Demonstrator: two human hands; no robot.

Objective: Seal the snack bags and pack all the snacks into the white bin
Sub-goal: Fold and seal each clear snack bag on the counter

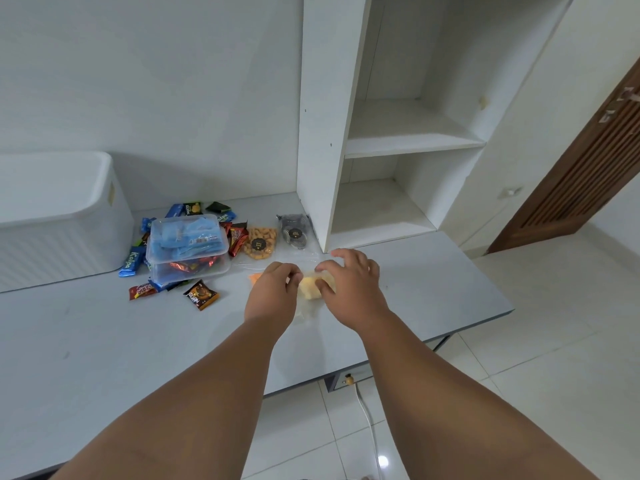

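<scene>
Both hands are set on a clear bag of yellow snacks (310, 288) lying on the table (104, 341): the left hand (272, 292) pinches its edge, the right hand (351, 282) presses fingers on it. At ten o'clock from the bag, well apart, the white bin (59, 216) is seen.

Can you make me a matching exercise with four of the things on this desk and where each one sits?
Things:
1. white bin
2. clear bag of yellow snacks
3. pouch of nuts
4. clear lidded boxes

Places:
A. stacked amid the loose wrapped snacks
B. between both hands
C. far left on the desk
D. just left of the pouch of dark round biscuits

Pairs: 1-C, 2-B, 3-D, 4-A
</scene>
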